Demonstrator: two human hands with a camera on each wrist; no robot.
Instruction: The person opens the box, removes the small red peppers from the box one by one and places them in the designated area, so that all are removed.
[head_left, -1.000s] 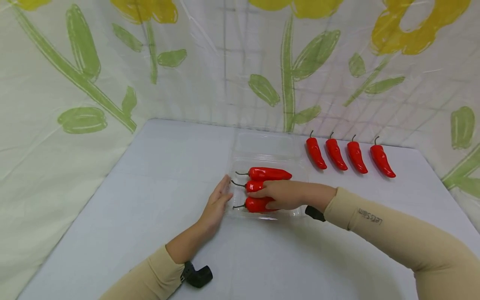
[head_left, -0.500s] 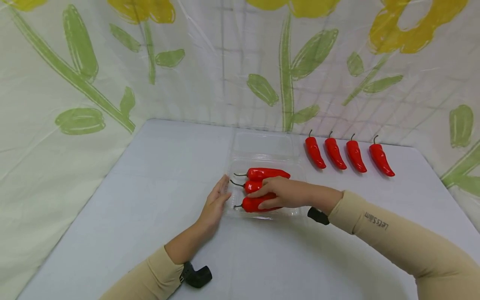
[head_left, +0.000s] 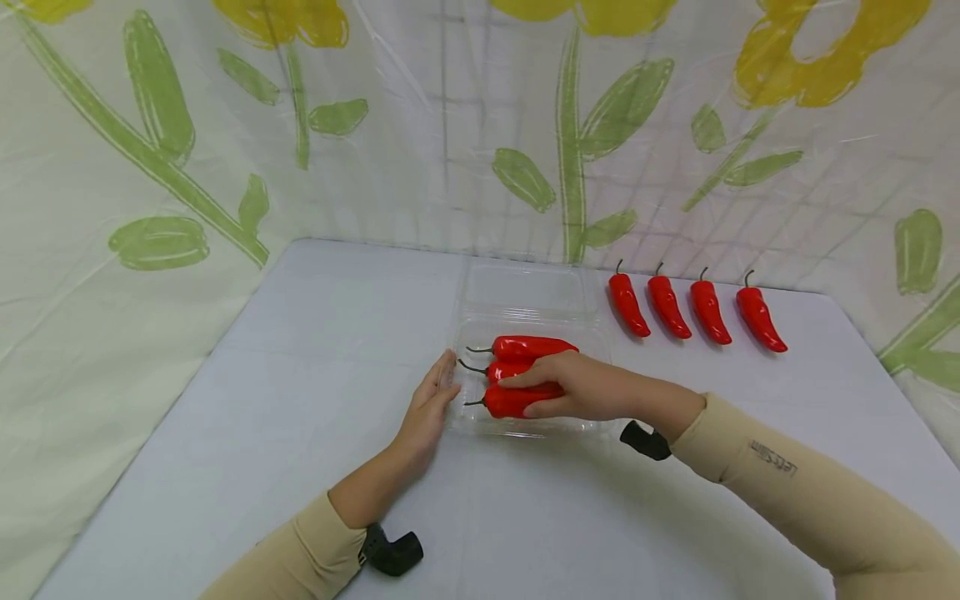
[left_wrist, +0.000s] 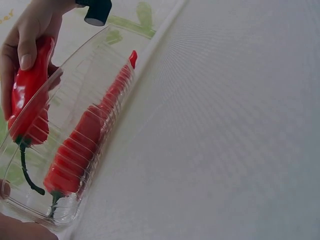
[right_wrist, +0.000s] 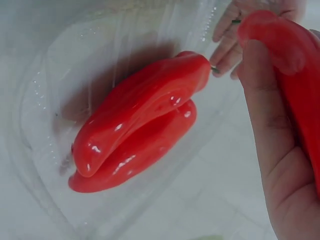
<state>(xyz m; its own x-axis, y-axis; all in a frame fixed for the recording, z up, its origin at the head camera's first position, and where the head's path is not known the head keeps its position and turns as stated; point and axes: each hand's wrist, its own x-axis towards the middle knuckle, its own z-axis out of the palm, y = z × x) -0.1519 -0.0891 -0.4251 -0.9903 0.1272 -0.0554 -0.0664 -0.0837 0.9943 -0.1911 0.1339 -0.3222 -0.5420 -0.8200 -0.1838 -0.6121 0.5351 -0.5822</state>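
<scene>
My right hand grips a red chili pepper with a green stem, thumb on one side and fingers on the other. In the left wrist view this held pepper hangs partly above the rim of a clear plastic container. Two more peppers lie side by side in the container, a back pepper and a middle pepper partly covered by my right fingers. My left hand rests with straight fingers along the container's left wall.
The container's hinged clear lid lies folded back behind it. To the back right, several red peppers stand in a slanted row on the white table. A flower-printed curtain rises right behind the table's far edge.
My right hand has closed round the front pepper and raised it slightly, moving its wrist a little rightward. The left hand stays against the container.
</scene>
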